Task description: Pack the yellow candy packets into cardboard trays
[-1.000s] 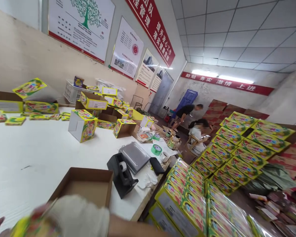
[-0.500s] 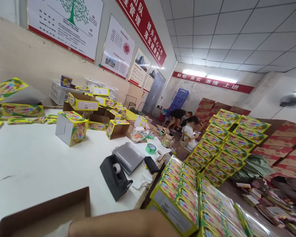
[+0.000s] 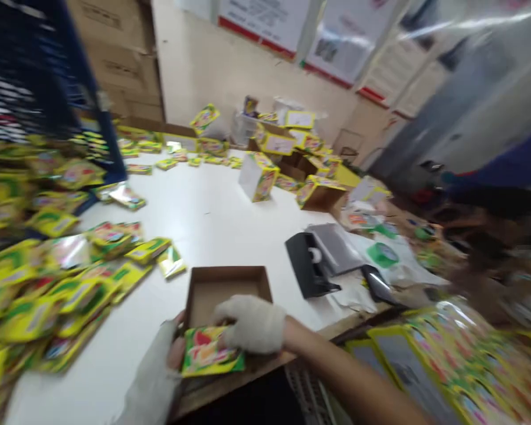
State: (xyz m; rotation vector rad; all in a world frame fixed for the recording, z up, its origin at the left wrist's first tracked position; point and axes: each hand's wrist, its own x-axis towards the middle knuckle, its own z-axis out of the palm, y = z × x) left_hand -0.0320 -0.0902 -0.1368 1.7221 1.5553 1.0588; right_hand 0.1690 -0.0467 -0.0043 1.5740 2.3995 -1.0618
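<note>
An open brown cardboard box (image 3: 230, 276) lies near the table's front edge. At its near side is a small yellow-and-green printed packet (image 3: 210, 352) with red and orange pictures. My right hand (image 3: 252, 324), in a whitish glove with bare fingertips, reaches over the box, its bent fingers on the packet's right part. On the box's left, my gloved left hand (image 3: 159, 360) grips the side wall, its thumb by the packet's left edge. Motion blur softens both hands, and the left fingers are partly hidden.
A large heap of similar packets (image 3: 57, 277) covers the table's left. A black tape dispenser (image 3: 307, 265), a grey case (image 3: 336, 248) and green tape (image 3: 383, 254) lie right. Printed cartons (image 3: 259, 176) stand at the back; wrapped boxes (image 3: 425, 360) are stacked beyond the right edge.
My view has swung left and down, bringing the packet heap and both hands into sight. Earlier, only one forearm and part of a glove showed over the box; the packet was not visible.
</note>
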